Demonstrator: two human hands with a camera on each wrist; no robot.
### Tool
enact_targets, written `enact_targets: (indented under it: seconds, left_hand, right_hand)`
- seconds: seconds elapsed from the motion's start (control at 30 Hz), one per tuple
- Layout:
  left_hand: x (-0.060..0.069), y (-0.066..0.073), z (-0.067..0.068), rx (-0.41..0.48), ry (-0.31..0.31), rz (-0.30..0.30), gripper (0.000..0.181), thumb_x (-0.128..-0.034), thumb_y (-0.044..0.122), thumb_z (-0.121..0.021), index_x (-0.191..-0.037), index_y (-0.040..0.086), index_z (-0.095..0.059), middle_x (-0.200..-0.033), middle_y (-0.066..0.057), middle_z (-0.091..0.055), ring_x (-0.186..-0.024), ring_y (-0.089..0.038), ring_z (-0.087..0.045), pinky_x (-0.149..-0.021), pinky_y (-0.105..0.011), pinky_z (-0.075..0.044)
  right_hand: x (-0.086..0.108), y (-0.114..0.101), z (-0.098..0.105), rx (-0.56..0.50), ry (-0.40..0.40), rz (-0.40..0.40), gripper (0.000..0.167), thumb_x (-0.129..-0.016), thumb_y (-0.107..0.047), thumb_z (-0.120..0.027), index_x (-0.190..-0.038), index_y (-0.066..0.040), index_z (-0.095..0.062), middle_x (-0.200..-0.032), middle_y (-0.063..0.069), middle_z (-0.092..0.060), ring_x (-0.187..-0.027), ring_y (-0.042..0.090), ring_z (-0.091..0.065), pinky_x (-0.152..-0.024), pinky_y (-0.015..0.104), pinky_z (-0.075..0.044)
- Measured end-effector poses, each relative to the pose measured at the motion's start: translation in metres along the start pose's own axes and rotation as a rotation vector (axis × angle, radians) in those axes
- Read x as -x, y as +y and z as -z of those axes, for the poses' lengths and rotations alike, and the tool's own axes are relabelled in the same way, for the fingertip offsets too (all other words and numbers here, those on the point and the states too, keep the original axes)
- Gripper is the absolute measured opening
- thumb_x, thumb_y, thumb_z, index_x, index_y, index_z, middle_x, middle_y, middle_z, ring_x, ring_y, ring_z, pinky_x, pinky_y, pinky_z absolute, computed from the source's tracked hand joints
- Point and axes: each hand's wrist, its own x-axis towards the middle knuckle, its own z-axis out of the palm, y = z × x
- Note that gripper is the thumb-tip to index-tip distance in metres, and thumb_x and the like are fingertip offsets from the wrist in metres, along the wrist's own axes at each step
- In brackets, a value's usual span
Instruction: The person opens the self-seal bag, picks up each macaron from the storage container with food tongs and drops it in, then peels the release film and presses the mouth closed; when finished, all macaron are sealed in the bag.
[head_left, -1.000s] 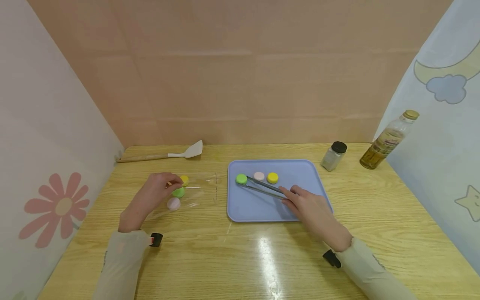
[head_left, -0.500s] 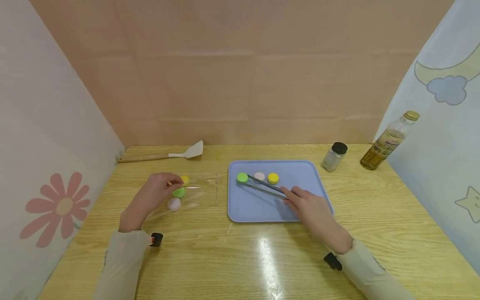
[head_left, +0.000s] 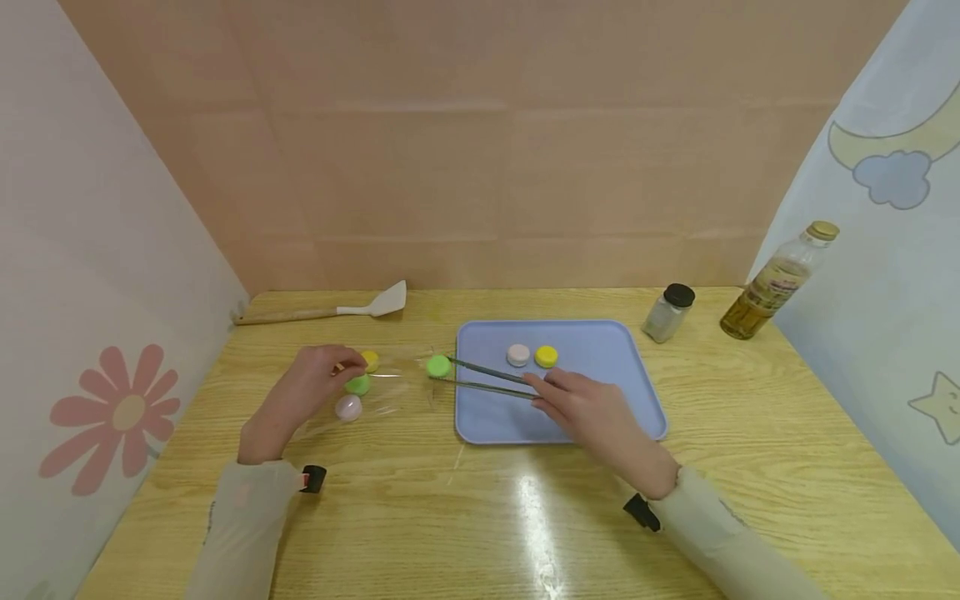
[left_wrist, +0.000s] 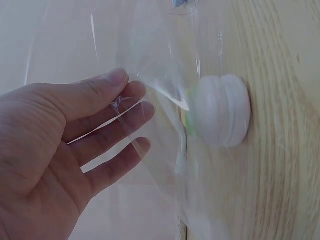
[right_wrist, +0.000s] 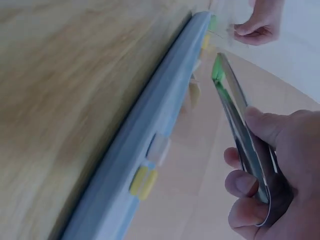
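Green macaron [head_left: 438, 367] moved left (in tongs [head_left: 487, 370]).

And across the far side stands the wall [head_left: 480, 175], a plain pinkish tan, faint creases running across and down it. Over on the left, the pale side panel [head_left: 135, 225] shows a big pink flower [head_left: 126, 412]! Now the right: a light bluish panel [head_left: 847, 292] with a yellow moon [head_left: 862, 147], a blue cloud [head_left: 894, 179] and, nearer, a star [head_left: 942, 404]. Below, the yellowish wood-grain desk [head_left: 375, 533] catches a bright white streak of light [head_left: 536, 525] at its near middle.
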Motion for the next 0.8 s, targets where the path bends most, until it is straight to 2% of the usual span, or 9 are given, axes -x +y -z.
enact_targets:
  seconds: [0.17, 0.37, 0.6, 0.8]
  left_hand:
    - [0.0, 0.0, 0.001, 0.001, 0.005, 0.001, 0.009, -0.0934, 0.003, -0.071, -0.1, -0.001, -0.076, -0.097, -0.009, -0.074, -0.081, -0.022, -0.067, -0.075, -0.045, -0.056]
    - [0.0, 0.0, 0.001, 0.009, -0.002, 0.015, 0.01, -0.0945, 0.004, -0.07, -0.101, -0.001, -0.076, -0.098, -0.009, -0.074, -0.082, -0.022, -0.067, -0.075, -0.046, -0.056]
    - [-0.001, 0.001, 0.0, 0.014, 0.002, 0.011, 0.01, -0.0951, 0.003, -0.069, -0.102, -0.001, -0.076, -0.098, -0.01, -0.074, -0.082, -0.024, -0.068, -0.075, -0.047, -0.056]
    - [0.001, 0.002, 0.0, 0.017, 0.003, 0.03, 0.011, -0.0954, 0.004, -0.069, -0.103, -0.001, -0.076, -0.099, -0.01, -0.074, -0.083, -0.023, -0.068, -0.076, -0.046, -0.056]
  right_hand:
    - [-0.014, -0.004, -0.012, 0.003, -0.059, 0.028, 0.041, -0.088, -0.02, -0.081, -0.127, -0.015, -0.072, -0.091, -0.004, -0.061, -0.064, 0.007, -0.047, -0.049, 0.022, -0.043]
    - [-0.027, -0.008, -0.029, 0.023, -0.08, 0.087, 0.039, -0.089, -0.025, -0.081, -0.126, -0.02, -0.072, -0.089, -0.006, -0.057, -0.064, 0.005, -0.048, -0.045, 0.022, -0.042]
    - [-0.037, -0.016, -0.041, 0.021, -0.122, 0.143, 0.04, -0.091, -0.027, -0.078, -0.13, -0.02, -0.07, -0.094, -0.006, -0.06, -0.069, 0.008, -0.053, -0.055, 0.023, -0.049]
    - [-0.046, -0.023, -0.046, -0.015, -0.133, 0.161, 0.04, -0.092, -0.028, -0.078, -0.13, -0.019, -0.07, -0.092, -0.006, -0.059, -0.069, 0.007, -0.052, -0.055, 0.021, -0.046]
